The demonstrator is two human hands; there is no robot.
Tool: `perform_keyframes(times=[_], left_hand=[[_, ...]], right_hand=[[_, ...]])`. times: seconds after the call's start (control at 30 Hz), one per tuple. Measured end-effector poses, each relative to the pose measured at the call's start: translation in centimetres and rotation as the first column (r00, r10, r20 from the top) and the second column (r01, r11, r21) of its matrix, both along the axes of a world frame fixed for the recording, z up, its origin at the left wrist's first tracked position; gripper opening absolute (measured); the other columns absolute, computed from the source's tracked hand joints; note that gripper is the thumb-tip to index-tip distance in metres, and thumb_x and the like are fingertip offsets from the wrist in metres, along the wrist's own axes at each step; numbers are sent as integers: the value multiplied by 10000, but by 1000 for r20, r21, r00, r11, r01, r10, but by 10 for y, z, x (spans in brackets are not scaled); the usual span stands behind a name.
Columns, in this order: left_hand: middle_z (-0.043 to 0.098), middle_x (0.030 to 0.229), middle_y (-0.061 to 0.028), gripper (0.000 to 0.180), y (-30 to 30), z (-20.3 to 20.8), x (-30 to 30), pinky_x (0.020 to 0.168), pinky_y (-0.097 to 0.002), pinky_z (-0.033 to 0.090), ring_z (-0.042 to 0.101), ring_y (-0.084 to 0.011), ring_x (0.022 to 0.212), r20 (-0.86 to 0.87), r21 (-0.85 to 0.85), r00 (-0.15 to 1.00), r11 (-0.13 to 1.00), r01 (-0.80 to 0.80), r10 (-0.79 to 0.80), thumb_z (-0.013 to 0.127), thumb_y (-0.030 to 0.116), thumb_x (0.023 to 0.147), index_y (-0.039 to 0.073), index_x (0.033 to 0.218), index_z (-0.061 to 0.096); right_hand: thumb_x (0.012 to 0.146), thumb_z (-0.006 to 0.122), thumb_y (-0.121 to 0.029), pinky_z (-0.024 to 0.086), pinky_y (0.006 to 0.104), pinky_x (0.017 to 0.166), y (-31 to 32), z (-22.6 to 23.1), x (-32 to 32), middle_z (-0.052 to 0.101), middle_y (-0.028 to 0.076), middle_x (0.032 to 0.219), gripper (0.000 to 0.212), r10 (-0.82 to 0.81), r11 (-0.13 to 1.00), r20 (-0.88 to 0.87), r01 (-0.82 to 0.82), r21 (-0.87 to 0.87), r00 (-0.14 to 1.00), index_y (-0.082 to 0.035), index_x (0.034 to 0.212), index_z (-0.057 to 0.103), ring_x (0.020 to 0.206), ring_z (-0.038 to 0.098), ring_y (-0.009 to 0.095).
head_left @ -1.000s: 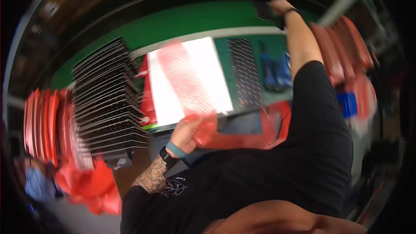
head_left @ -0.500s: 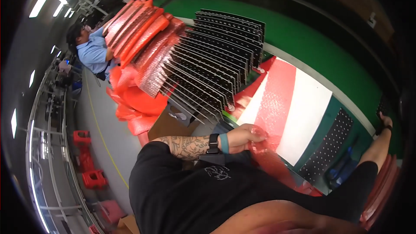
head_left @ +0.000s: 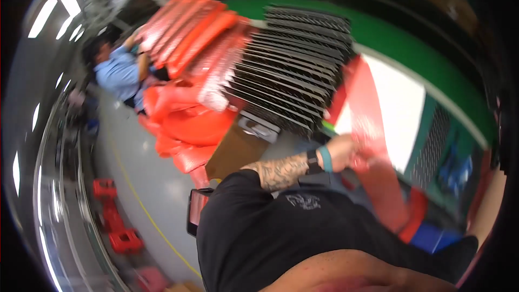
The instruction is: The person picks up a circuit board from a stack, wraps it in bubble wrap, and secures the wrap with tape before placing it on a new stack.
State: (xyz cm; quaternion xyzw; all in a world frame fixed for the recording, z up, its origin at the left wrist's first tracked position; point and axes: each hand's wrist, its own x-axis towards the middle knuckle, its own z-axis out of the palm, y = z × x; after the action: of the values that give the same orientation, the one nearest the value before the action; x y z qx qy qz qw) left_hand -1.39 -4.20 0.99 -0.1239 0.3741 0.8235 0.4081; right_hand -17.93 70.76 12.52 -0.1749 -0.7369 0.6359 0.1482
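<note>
My left hand (head_left: 343, 152), with a watch and a teal wristband, is closed on the edge of a strip of red bubble wrap (head_left: 370, 113). The strip lies across a white sheet (head_left: 406, 111), and its loose end hangs over the bench's near edge towards my body. My right forearm (head_left: 488, 200) reaches out at the far right, where the dark rim of the picture cuts off the hand. Nearest to that arm on the bench is a dark perforated panel (head_left: 434, 143). Black panels (head_left: 292, 67) stand upright in a close row beyond my left hand.
Red bubble-wrap packs (head_left: 189, 32) are stacked left of the panels, over loose red wrap (head_left: 186, 124). A co-worker in blue (head_left: 119, 70) touches the stack. A cardboard box (head_left: 232, 151) sits beside my left arm. Red stools (head_left: 125, 240) stand on the floor.
My view has shifted, so the bench scene sits differently and is blurred. My right hand, earlier visible at a dark perforated piece, has passed out of sight. My left hand still holds the wrap.
</note>
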Motion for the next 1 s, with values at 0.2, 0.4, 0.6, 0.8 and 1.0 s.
perform_keyframes(times=[0.2, 0.4, 0.6, 0.8, 1.0], left_hand=[[671, 1178, -204, 314, -22, 5, 8, 726, -437, 634, 728, -335, 856, -35, 187, 997, 979, 75, -70, 472, 146, 1048, -54, 1283, 533], [674, 1168, -196, 294, -6, -20, 20, 792, -432, 641, 718, -316, 988, -116, 191, 987, 973, 128, -108, 437, 120, 1060, -78, 1250, 542], [680, 1156, -177, 287, 3, -41, 37, 781, -401, 645, 717, -282, 1000, -146, 104, 982, 985, 135, -119, 430, 112, 1057, -75, 1228, 565], [694, 1103, -144, 261, 4, -26, 40, 749, -346, 641, 720, -236, 968, -141, 110, 987, 990, 94, -78, 443, 104, 1046, -48, 1186, 603], [698, 1075, -119, 246, 1, -28, 34, 781, -346, 630, 712, -213, 956, -204, 101, 975, 989, 111, -89, 467, 123, 1040, -26, 1165, 618]], right_hand=[[1000, 605, -218, 493, 211, 666, -315, 106, 236, 723, 16, 981, 214, 106, 937, 45, -84, -339, 993, -75, 1144, 673, 842, 635, 34], [971, 623, -144, 599, 256, 649, -500, 22, 299, 705, 104, 1053, 346, 366, 823, 80, -282, -492, 927, 65, 1242, 566, 775, 713, 148], [989, 608, -128, 508, 198, 483, -563, -39, 265, 709, 80, 852, 260, 352, 780, 70, -251, -573, 933, 58, 1169, 579, 580, 652, 105], [1010, 597, -155, 481, 194, 465, -571, -78, 235, 697, 48, 807, 192, 325, 835, 85, -243, -494, 942, 19, 1092, 596, 559, 626, 80], [1017, 590, -160, 490, 189, 476, -578, -81, 222, 697, 50, 809, 184, 328, 833, 109, -233, -502, 938, 12, 1085, 595, 556, 629, 82]])
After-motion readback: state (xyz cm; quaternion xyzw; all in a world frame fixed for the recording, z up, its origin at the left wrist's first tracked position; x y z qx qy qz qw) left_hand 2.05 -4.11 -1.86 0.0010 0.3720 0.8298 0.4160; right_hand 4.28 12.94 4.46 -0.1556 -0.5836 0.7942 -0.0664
